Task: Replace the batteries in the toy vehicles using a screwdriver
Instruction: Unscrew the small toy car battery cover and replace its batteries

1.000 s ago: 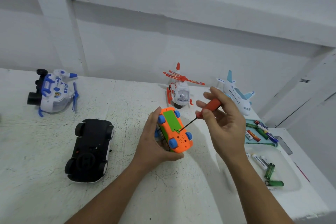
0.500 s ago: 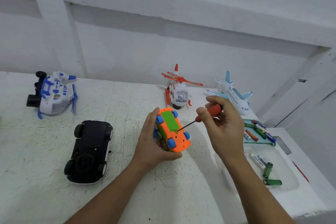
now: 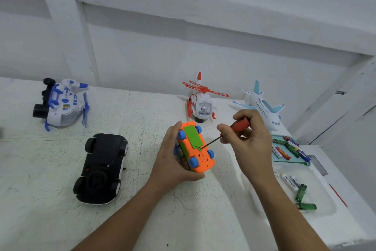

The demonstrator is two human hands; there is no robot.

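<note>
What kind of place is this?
Likely a makeshift workbench in a bare room, not a fitted workshop: rough white-painted table against a plain white wall, toy helicopter and toy airplane set out, loose batteries on a teal tray.

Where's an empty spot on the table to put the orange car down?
Bare table shows between the black car and the left hand, and farther back between the blue helicopter and the red helicopter. The right side is crowded: the plane, the blue tray of batteries and loose batteries near it.
</note>
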